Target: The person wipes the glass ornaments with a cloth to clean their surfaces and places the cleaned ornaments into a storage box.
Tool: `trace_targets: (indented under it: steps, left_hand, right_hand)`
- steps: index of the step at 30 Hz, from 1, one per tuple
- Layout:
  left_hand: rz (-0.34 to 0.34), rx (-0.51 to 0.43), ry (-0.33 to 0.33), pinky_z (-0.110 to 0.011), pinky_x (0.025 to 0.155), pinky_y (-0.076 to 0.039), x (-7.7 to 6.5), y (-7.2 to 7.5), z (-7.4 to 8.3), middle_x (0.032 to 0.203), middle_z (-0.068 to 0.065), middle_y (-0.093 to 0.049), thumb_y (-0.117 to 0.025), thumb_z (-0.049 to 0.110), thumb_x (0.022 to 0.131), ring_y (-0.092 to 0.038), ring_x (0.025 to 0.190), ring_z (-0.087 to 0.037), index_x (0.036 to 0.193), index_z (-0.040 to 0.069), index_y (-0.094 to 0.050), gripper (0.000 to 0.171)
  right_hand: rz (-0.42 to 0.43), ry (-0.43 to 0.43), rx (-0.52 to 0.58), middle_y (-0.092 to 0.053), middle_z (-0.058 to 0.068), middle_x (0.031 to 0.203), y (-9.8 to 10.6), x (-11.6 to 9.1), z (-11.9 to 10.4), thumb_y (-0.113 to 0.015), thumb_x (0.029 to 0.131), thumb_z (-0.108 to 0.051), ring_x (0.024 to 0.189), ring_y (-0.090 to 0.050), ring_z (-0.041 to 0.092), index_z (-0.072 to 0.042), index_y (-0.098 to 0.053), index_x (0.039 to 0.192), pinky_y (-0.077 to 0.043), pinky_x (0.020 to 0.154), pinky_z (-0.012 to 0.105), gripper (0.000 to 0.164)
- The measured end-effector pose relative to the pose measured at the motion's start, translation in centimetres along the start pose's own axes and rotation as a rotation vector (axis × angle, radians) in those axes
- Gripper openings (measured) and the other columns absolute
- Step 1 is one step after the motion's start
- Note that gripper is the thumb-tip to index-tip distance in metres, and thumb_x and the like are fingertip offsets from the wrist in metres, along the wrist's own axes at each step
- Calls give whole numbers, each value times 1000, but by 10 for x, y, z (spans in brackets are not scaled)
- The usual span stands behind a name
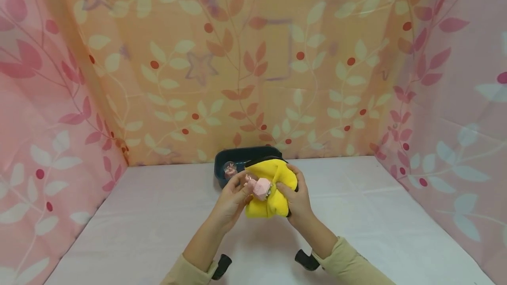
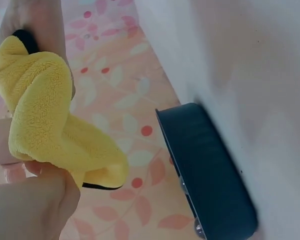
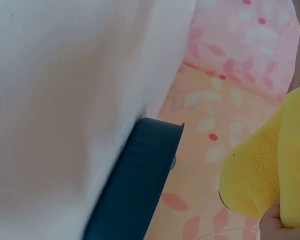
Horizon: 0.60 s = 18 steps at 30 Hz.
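Observation:
In the head view my left hand (image 1: 231,199) pinches a small pink ornament (image 1: 262,188) with a faceted base and a clear rounded part near the fingers. My right hand (image 1: 297,195) grips a folded yellow cloth (image 1: 273,170) with black edging, thumb on top. The cloth lies behind and against the ornament's base. In the left wrist view the cloth (image 2: 42,110) hangs in folds beside the pink base (image 2: 2,142), above the left hand (image 2: 35,205). The right wrist view shows the right hand's fingers (image 3: 275,222) at the cloth's lower edge. Both hands are raised above the table.
A dark blue tray (image 1: 219,177) stands at the back of the white table (image 1: 158,214), partly hidden behind the cloth. Inside it sits a clear ball with pink inside (image 1: 230,169). Patterned fabric (image 1: 245,78) walls the table at the back and both sides.

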<state>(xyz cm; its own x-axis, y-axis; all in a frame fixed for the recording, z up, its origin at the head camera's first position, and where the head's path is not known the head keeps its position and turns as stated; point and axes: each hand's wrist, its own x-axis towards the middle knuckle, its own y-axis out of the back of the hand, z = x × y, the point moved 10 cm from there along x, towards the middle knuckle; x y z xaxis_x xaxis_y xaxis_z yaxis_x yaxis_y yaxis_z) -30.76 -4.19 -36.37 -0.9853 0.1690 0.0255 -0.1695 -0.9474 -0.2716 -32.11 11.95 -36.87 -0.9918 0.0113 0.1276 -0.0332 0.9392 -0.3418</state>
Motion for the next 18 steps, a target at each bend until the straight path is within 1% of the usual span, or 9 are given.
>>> trace_targets:
  steps: [3, 5, 7, 9, 11, 14, 18]
  left_hand:
    - [31, -7, -25, -41, 105, -37, 0, 3, 5, 145, -21, -38, -60, 15, 97, -46, 121, -29, 144, 1, -36, 54]
    - [57, -25, -37, -39, 104, -39, 2, 5, 8, 142, -20, -40, -59, 12, 98, -47, 118, -26, 143, 1, -37, 52]
    - [72, -61, -40, -36, 103, -40, 4, 5, 9, 138, -18, -43, -58, 9, 97, -49, 114, -24, 142, 0, -39, 49]
    - [75, -103, -29, -34, 102, -41, 5, 4, 8, 137, -18, -43, -58, 8, 97, -51, 112, -22, 142, -1, -38, 50]
    - [69, -134, -2, -32, 100, -42, 5, 1, 4, 136, -18, -44, -58, 8, 97, -53, 110, -20, 143, -1, -38, 51]
    - [51, -167, 38, -34, 101, -41, 6, -3, -2, 137, -18, -42, -57, 10, 97, -54, 112, -20, 144, -2, -35, 53]
    - [23, -209, 69, -34, 101, -41, 8, -6, -7, 133, -16, -42, -55, 10, 98, -53, 111, -20, 141, -6, -36, 49]
  right_hand:
    - [-18, -11, 56, -42, 9, 123, 0, -1, 1, -54, 94, 0, 104, -51, 21, -16, -31, 142, -50, 86, 30, 55]
    - [-57, -19, 86, -42, 9, 123, -3, -2, 2, -53, 95, -2, 104, -52, 21, -16, -29, 142, -50, 87, 30, 55]
    - [-96, -28, 93, -41, 9, 124, -8, -3, 4, -53, 95, -3, 104, -52, 21, -16, -27, 143, -50, 87, 30, 56]
    - [-129, -35, 81, -40, 9, 124, -14, -5, 5, -53, 95, -5, 104, -50, 21, -16, -26, 144, -49, 87, 29, 57]
    - [-146, -36, 69, -40, 9, 123, -18, -5, 6, -53, 95, -5, 104, -49, 21, -16, -25, 145, -49, 86, 28, 59]
    - [-141, -26, 61, -41, 8, 121, -18, -4, 5, -54, 95, -4, 103, -49, 21, -18, -27, 144, -49, 84, 28, 57]
    - [-119, -15, 51, -42, 8, 121, -14, -2, 3, -53, 94, 0, 102, -49, 21, -19, -31, 140, -49, 84, 28, 54]
